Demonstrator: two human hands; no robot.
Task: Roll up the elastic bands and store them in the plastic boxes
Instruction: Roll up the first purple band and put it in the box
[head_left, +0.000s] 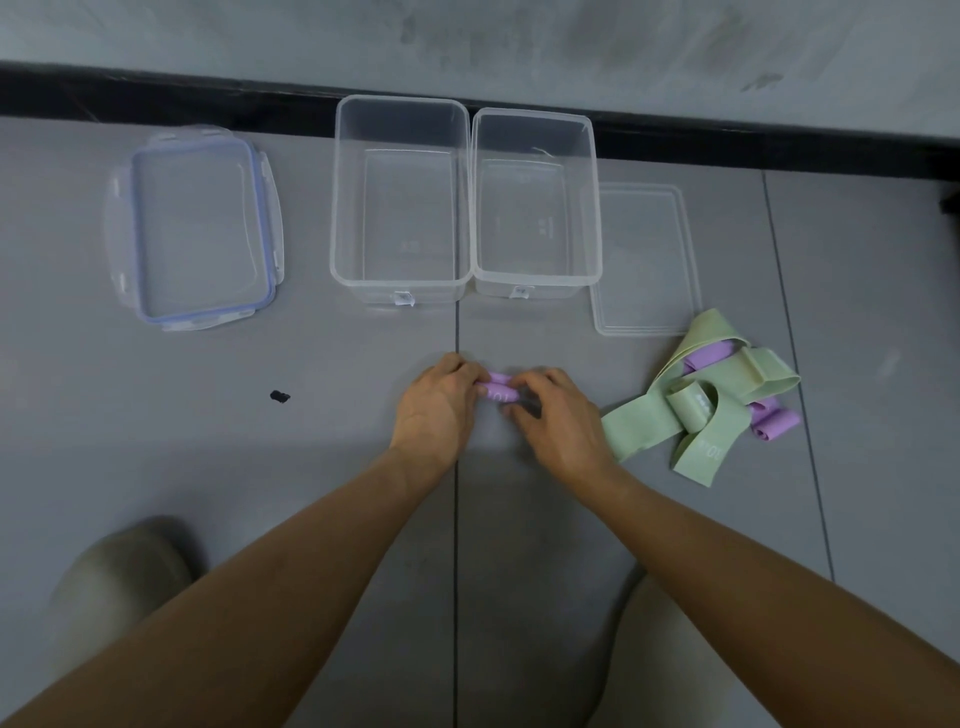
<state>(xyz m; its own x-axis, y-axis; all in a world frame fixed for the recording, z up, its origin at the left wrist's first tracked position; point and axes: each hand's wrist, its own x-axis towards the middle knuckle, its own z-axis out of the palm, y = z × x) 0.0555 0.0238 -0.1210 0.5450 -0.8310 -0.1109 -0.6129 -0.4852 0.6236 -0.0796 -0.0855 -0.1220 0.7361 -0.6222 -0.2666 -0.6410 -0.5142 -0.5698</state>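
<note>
Our bare forearms (322, 571) reach up over a grey floor (156, 441). The left hand (436, 410) and right hand (556, 421) meet, fingers curled, each pinching one end of a rolled purple band (498, 391). Beyond it stand a large clear box (343, 208) and a smaller clear box (592, 208), touching. A blue-rimmed lid (197, 228) lies far left and a clear lid (644, 260) lies right. A heap of green and purple bands (701, 395) lies just right of the right hand.

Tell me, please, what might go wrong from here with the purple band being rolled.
The purple roll is only pinched between the fingertips of the left hand and right hand. Being elastic, it may spring open once let go or dropped into a clear box. The green bands lie tangled with other purple rolls, so pulling the next one out could drag or unroll them.
</note>
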